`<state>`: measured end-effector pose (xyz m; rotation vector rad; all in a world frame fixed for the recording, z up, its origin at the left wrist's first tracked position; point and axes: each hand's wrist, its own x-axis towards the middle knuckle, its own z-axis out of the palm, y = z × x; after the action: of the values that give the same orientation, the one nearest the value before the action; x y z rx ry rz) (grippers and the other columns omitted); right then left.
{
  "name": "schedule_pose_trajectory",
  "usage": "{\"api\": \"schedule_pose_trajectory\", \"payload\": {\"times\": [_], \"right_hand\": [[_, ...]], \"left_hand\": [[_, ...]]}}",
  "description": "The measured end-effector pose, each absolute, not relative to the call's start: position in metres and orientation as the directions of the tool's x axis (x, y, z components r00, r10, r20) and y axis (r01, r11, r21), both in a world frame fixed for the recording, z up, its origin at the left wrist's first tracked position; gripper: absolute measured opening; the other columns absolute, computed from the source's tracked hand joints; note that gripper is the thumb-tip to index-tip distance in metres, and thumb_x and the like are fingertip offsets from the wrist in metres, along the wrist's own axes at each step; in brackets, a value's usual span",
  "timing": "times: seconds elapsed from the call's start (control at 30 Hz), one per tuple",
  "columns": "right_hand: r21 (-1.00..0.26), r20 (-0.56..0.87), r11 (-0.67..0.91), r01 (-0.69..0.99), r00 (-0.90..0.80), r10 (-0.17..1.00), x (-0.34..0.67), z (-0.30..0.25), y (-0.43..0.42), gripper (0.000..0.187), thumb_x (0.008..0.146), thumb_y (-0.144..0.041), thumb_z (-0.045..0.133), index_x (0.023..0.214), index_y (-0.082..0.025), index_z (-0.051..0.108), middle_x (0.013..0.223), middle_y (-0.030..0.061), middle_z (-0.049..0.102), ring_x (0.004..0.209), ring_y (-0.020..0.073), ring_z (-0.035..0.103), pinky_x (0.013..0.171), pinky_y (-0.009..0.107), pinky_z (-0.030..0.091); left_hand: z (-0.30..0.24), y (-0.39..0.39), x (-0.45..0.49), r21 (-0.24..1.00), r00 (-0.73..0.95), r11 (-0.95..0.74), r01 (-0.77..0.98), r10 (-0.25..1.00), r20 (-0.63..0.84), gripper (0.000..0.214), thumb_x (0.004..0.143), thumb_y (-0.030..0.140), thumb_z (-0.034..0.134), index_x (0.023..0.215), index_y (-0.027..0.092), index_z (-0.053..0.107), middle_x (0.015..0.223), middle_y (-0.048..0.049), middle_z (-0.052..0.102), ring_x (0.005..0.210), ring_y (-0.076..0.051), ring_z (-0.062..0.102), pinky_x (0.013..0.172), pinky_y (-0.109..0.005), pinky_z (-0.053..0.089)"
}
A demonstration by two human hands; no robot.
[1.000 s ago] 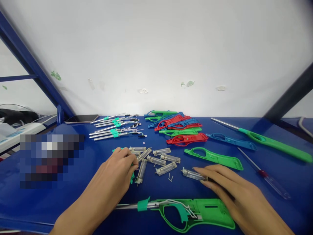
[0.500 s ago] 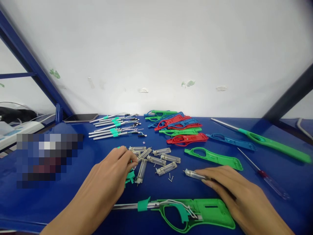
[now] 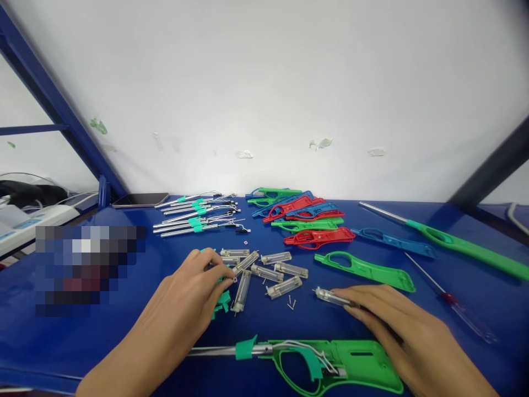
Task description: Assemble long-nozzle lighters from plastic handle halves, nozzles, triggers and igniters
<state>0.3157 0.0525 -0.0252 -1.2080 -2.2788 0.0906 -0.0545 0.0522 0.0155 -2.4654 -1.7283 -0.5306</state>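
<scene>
My left hand (image 3: 192,295) is bunched over small teal plastic parts (image 3: 222,302) at the left edge of a scatter of clear gas cartridges (image 3: 275,273); its fingers are pinched together, and I cannot make out what they hold. My right hand (image 3: 397,322) holds one clear cartridge (image 3: 330,297) by its end, low over the blue table (image 3: 103,331). In front of both hands lies a half-open green lighter body (image 3: 330,361) with a metal tube, teal trigger and white wires.
A pile of red, blue and green lighter shells (image 3: 306,218) lies behind the cartridges. Metal tubes with teal collars (image 3: 198,218) and a phone (image 3: 140,199) lie at back left. A whole green lighter (image 3: 454,242) and a screwdriver (image 3: 458,306) lie right. A white wall stands behind.
My left hand has pulled slightly back from the cartridges, uncovering teal parts under its fingertips. My right hand and its cartridge have barely shifted.
</scene>
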Motion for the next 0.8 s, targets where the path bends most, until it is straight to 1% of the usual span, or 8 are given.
{"api": "schedule_pose_trajectory", "payload": {"times": [0.13, 0.23, 0.33, 0.47, 0.57, 0.67, 0.73, 0.8], "right_hand": [[-0.291, 0.454, 0.622, 0.727, -0.468, 0.759, 0.316, -0.023, 0.053, 0.039, 0.109, -0.027, 0.055, 0.143, -0.036, 0.072, 0.128, 0.0008, 0.083, 0.11, 0.0219, 0.083, 0.094, 0.031, 0.07], [-0.288, 0.448, 0.608, 0.74, -0.457, 0.768, 0.315, -0.024, 0.052, 0.039, 0.108, -0.027, 0.056, 0.142, -0.037, 0.073, 0.132, 0.0005, 0.081, 0.114, 0.0229, 0.082, 0.097, 0.032, 0.069], [-0.288, 0.469, 0.6, 0.746, -0.437, 0.768, 0.313, -0.025, 0.052, 0.037, 0.107, -0.029, 0.057, 0.139, -0.038, 0.075, 0.13, -0.0013, 0.082, 0.112, 0.0213, 0.083, 0.096, 0.03, 0.069], [-0.248, 0.489, 0.618, 0.746, -0.454, 0.745, 0.315, -0.028, 0.054, 0.037, 0.107, -0.028, 0.055, 0.136, -0.039, 0.076, 0.127, -0.0028, 0.083, 0.11, 0.021, 0.083, 0.094, 0.029, 0.07], [-0.203, 0.496, 0.632, 0.748, -0.478, 0.725, 0.322, -0.037, 0.056, 0.039, 0.107, -0.029, 0.056, 0.14, -0.042, 0.072, 0.13, -0.0056, 0.082, 0.111, 0.0211, 0.083, 0.094, 0.03, 0.07], [-0.205, 0.526, 0.591, 0.78, -0.421, 0.739, 0.326, -0.049, 0.058, 0.043, 0.107, -0.036, 0.056, 0.15, -0.041, 0.064, 0.134, -0.003, 0.08, 0.115, 0.0247, 0.082, 0.092, 0.033, 0.071], [-0.23, 0.559, 0.56, 0.796, -0.363, 0.746, 0.328, -0.054, 0.058, 0.046, 0.108, -0.038, 0.056, 0.154, -0.039, 0.06, 0.137, 0.0003, 0.079, 0.119, 0.0283, 0.08, 0.093, 0.037, 0.072], [-0.269, 0.585, 0.551, 0.79, -0.32, 0.745, 0.328, -0.054, 0.058, 0.047, 0.108, -0.036, 0.056, 0.155, -0.039, 0.059, 0.139, 0.0016, 0.077, 0.122, 0.0298, 0.079, 0.096, 0.039, 0.071]], "left_hand": [[0.01, 0.057, -0.051, 0.084, 0.305, -0.346, 0.934, 0.9, 0.312, 0.032, 0.109, 0.023, 0.048, 0.101, 0.027, 0.078, 0.101, -0.0031, 0.064, 0.08, -0.018, 0.065, 0.057, -0.027, 0.041], [0.007, 0.062, -0.048, 0.048, 0.323, -0.354, 0.934, 0.894, 0.311, 0.033, 0.108, 0.02, 0.048, 0.095, 0.026, 0.078, 0.096, -0.0035, 0.063, 0.084, -0.019, 0.064, 0.058, -0.026, 0.04], [0.007, 0.065, -0.045, 0.022, 0.329, -0.353, 0.936, 0.892, 0.31, 0.038, 0.105, 0.011, 0.043, 0.092, 0.025, 0.077, 0.097, -0.0048, 0.064, 0.081, -0.019, 0.061, 0.054, -0.026, 0.033], [0.016, 0.063, -0.038, 0.032, 0.33, -0.356, 0.934, 0.893, 0.305, 0.037, 0.102, 0.007, 0.041, 0.093, 0.023, 0.073, 0.098, -0.0072, 0.065, 0.085, -0.024, 0.062, 0.052, -0.027, 0.027], [0.026, 0.059, -0.034, 0.099, 0.302, -0.349, 0.932, 0.897, 0.323, 0.031, 0.104, 0.015, 0.042, 0.094, 0.022, 0.07, 0.097, -0.0075, 0.067, 0.087, -0.026, 0.063, 0.054, -0.028, 0.031], [0.031, 0.054, -0.032, 0.226, 0.263, -0.355, 0.907, 0.897, 0.354, 0.026, 0.107, 0.021, 0.04, 0.096, 0.024, 0.063, 0.097, -0.0041, 0.069, 0.084, -0.022, 0.065, 0.064, -0.03, 0.044], [0.031, 0.05, -0.032, 0.329, 0.239, -0.367, 0.87, 0.898, 0.371, 0.022, 0.105, 0.022, 0.042, 0.094, 0.025, 0.06, 0.093, 0.0003, 0.071, 0.077, -0.017, 0.065, 0.069, -0.029, 0.049], [0.031, 0.046, -0.031, 0.422, 0.216, -0.373, 0.826, 0.902, 0.374, 0.018, 0.101, 0.02, 0.046, 0.089, 0.025, 0.059, 0.081, 0.0053, 0.069, 0.065, -0.012, 0.062, 0.065, -0.025, 0.048]]}}
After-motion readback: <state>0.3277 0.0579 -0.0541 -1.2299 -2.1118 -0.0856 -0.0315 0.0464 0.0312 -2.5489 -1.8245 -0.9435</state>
